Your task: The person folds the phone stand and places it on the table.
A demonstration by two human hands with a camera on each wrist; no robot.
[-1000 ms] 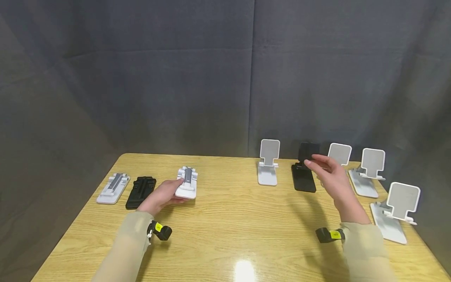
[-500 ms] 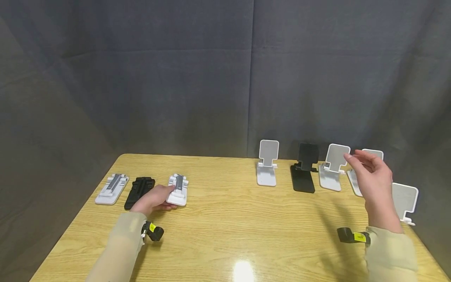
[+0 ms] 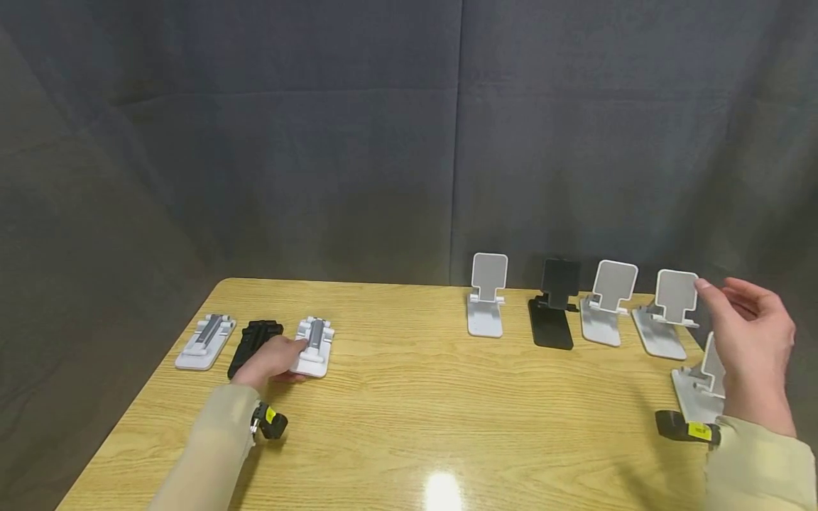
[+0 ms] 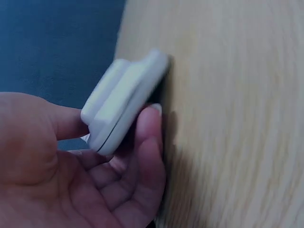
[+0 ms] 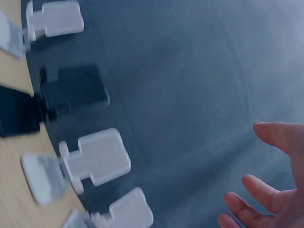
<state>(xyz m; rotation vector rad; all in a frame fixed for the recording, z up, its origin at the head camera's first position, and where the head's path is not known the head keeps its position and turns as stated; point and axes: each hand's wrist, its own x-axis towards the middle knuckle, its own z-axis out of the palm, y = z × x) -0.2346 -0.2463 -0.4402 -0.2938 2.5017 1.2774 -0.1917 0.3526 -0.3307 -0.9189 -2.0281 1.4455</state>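
Note:
My left hand (image 3: 273,360) pinches a folded white phone stand (image 3: 316,346), thumb on top and fingers beneath. The left wrist view shows this phone stand (image 4: 128,99) tilted, its far edge right at the tabletop. Beside it lie a folded black phone stand (image 3: 251,342), partly behind my hand, and another folded white one (image 3: 206,342). My right hand (image 3: 754,341) hovers at the far right with fingers loosely bent, holding nothing. It overlaps an unfolded white phone stand (image 3: 696,394) and is close to another unfolded white stand (image 3: 676,298).
Along the back right of the wooden table (image 3: 396,426) stand more unfolded phone stands: a white one (image 3: 488,277), a black one (image 3: 559,284) and a white one (image 3: 615,284). A dark grey curtain (image 3: 319,142) hangs behind the table.
My left hand has moved left and down with the folded white phone stand, to beside the black one. My right hand has moved right, from the black stand past the white ones.

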